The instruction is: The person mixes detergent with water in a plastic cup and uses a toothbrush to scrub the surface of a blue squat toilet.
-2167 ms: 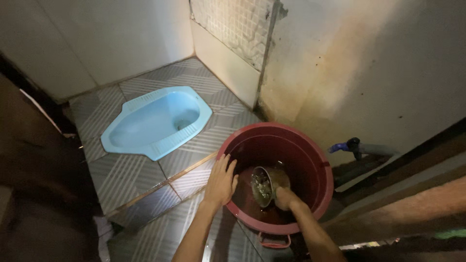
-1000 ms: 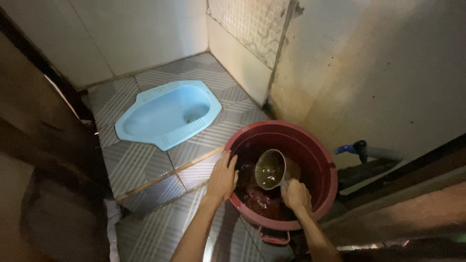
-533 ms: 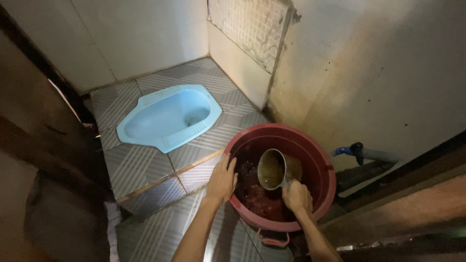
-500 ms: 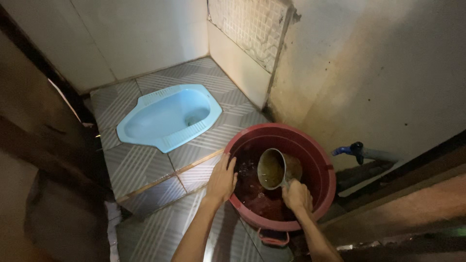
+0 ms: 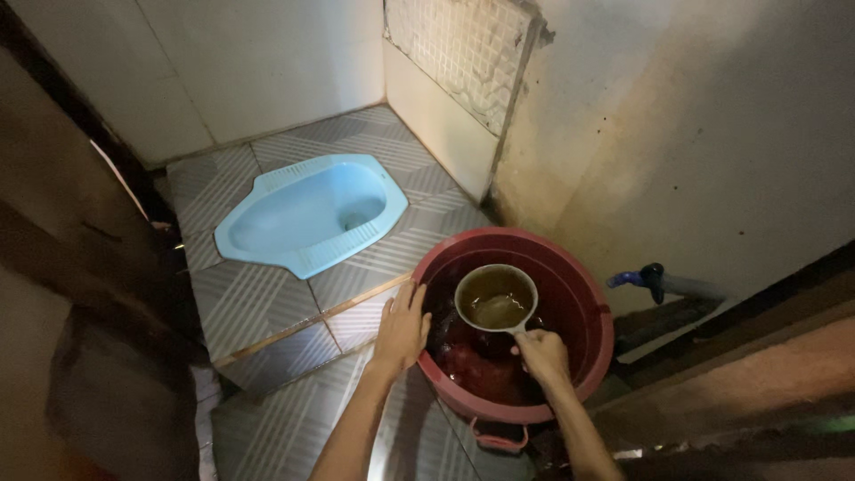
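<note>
a pale blue ceramic squat toilet pan [image 5: 307,211] is set into the raised, grey striped tile floor [image 5: 267,307], up and to the left of the hands and well apart from them. a step edge with a thin wooden-looking strip runs across the tiles between the pan and the round dark red plastic bucket [image 5: 592,307]. behind the bucket rises a stained, off-white plaster wall [image 5: 677,134], and from it, just to the right of the bucket, juts a tap with a blue handle [image 5: 643,278]. a panel of small patterned white tiles [image 5: 459,49] covers the wall corner above. a dark door edge fills the left side. nothing lies between the hands and the bucket.

the bucket stands on the lower floor, upright, its mouth open to the camera. it holds dark, rippled water low inside. a red loop handle shows at its near rim.

the left hand [image 5: 403,325] rests on the bucket's left rim, fingers spread and laid over the edge, thumb toward the inside, not clenched.

the right hand [image 5: 541,354] is closed around the handle of a pale round plastic water dipper [image 5: 495,298], which it holds above the water inside the bucket's mouth. the dipper sits level, its open mouth facing up, and it holds brownish, murky water. its long axis runs from the bowl down and to the right along the short handle into the right fist, so the bowl points away from the person, toward the far wall.
</note>
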